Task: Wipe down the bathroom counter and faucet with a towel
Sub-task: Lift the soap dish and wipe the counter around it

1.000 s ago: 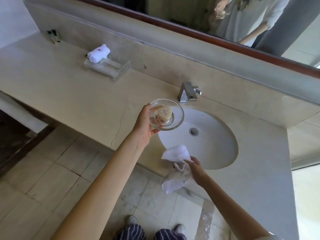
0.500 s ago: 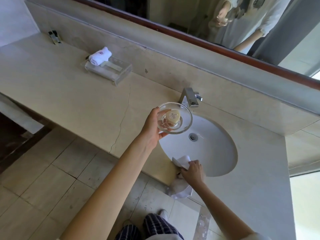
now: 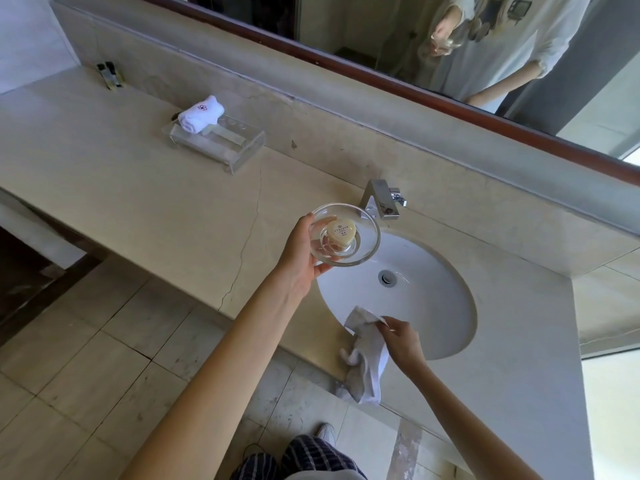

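The left hand [image 3: 301, 258] grips a clear glass dish [image 3: 344, 234] by its near rim, thumb on top and fingers curled underneath, and holds it in the air above the left edge of the white sink [image 3: 426, 299]. A small round wrapped soap [image 3: 341, 233] sits in the middle of the dish. The right hand [image 3: 401, 341] pinches a white towel [image 3: 363, 355] and presses it on the front rim of the sink, where the basin meets the beige stone surface [image 3: 138, 209]; one end of the towel lies on that rim and the rest hangs down over the front edge toward the tiled floor [image 3: 86, 375]. The two hands are well apart. The chrome faucet [image 3: 379, 199] stands behind the sink against the back wall, just beyond the dish. Farther left on the surface is a clear tray [image 3: 214, 142] with a rolled white cloth [image 3: 201, 114] resting on its left end, and two small dark bottles [image 3: 110, 75] stand near the far left corner. A thin crack runs across the surface left of the sink. A mirror [image 3: 381, 29] runs above the back wall.
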Action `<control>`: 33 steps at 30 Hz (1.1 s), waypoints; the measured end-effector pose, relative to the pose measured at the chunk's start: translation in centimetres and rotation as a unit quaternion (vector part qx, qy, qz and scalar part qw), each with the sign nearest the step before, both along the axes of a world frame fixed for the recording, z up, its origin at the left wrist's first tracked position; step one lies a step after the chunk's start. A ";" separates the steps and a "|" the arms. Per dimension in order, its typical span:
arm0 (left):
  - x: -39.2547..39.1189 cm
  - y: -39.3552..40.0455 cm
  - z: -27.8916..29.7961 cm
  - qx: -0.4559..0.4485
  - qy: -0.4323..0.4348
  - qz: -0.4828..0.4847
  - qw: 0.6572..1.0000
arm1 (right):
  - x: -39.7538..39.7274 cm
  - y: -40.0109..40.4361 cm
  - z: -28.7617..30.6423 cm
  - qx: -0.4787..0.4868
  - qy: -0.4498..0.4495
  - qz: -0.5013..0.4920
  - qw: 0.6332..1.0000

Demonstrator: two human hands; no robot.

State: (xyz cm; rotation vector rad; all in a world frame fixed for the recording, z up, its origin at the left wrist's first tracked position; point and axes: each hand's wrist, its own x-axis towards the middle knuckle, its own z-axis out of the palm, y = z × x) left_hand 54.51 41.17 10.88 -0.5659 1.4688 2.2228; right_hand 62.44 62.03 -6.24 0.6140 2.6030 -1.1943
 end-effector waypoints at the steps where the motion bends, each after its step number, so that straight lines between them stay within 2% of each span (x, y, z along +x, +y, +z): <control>1: 0.0 -0.1 0.1 0.000 0.003 -0.002 1.000 | -0.3 -0.3 0.2 -0.011 0.008 -0.007 1.000; 6: 0.1 -0.8 0.6 0.007 0.008 0.003 1.000 | -2.1 -1.8 1.3 -0.113 0.013 -0.085 0.990; 8: 0.2 -1.2 0.8 0.010 0.012 0.005 1.000 | -2.8 -2.3 1.6 -0.125 0.011 -0.101 0.987; 15: 0.4 -2.5 1.0 0.015 0.027 0.014 0.999 | -3.4 -3.6 4.2 -0.149 -0.006 -0.105 0.983; 20: 0.5 -3.0 1.3 0.013 0.027 0.019 0.999 | -2.8 -3.9 6.6 -0.271 -0.014 -0.101 0.957; 22: 0.6 -3.1 1.4 0.015 0.031 0.020 0.999 | -3.2 -3.6 7.8 -0.291 -0.008 -0.095 0.952; 33: 0.6 -3.2 2.3 0.019 0.045 0.026 0.998 | -6.3 -2.6 10.0 -0.184 0.057 -0.050 0.980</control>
